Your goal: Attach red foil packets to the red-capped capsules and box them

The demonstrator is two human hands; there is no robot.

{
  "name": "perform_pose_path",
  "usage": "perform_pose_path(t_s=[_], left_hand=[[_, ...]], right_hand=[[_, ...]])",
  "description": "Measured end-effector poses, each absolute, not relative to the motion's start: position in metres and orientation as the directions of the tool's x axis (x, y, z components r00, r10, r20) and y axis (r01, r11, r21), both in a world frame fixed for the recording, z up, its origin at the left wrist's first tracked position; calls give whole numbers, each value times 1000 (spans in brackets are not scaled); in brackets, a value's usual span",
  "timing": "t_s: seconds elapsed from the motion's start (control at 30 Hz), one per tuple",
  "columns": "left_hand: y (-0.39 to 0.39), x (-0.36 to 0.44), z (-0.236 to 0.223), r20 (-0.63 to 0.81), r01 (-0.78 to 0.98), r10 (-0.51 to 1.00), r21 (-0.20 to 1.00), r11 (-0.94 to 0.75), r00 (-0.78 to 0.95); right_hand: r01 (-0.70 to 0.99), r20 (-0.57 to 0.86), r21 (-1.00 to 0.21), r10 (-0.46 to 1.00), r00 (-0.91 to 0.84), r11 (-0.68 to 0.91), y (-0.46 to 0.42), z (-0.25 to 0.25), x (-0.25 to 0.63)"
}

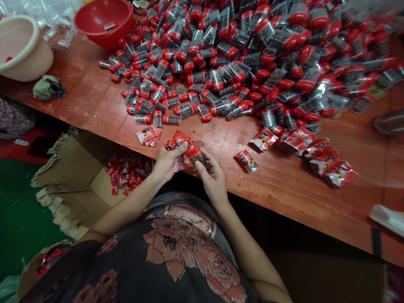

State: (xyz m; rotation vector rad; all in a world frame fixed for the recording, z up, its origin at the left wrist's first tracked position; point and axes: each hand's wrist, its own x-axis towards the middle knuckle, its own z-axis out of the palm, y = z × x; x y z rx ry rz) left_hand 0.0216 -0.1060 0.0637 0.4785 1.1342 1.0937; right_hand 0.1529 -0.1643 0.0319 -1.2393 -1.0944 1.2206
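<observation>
My left hand (165, 163) is closed on a small red printed packet (177, 140) at the near edge of the red wooden table (326, 201). My right hand (212, 174) is closed on a small clear tube with a red cap (195, 154), whose end sits against the packet. A few loose red packets (148, 135) lie just left of my hands, and one filled packet (246, 161) lies to the right. A huge pile of red-capped clear tubes (247, 51) covers the far half of the table.
A heap of filled red packets (312, 152) lies at the right. A red bowl (103, 20) and a beige basin (14, 47) stand at the far left. An open cardboard box holding packets (121, 170) sits on the green floor beside my left arm.
</observation>
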Motion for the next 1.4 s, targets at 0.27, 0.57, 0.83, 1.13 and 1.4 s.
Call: perform_pose_path(t_s=[0.27, 0.57, 0.83, 1.13, 1.4], left_hand=[[-108, 21, 69, -470, -443, 882, 786, 431, 25], [-114, 25, 73, -430, -420, 903, 818, 393, 7], [-115, 22, 72, -456, -377, 890, 828, 415, -21], [-114, 24, 76, -452, -350, 892, 841, 413, -34], [-116, 24, 81, -423, -303, 906, 863, 404, 2]], right_hand=[[-29, -25, -999, 989, 146, -21, -165, 25, 149], [-179, -115, -981, 973, 199, -79, -169, 42, 145], [-239, -142, -966, 971, 194, -94, -169, 43, 146], [-194, -133, -976, 978, 163, -100, -173, 37, 149], [-186, -131, -977, 979, 155, -101, -173, 35, 154]])
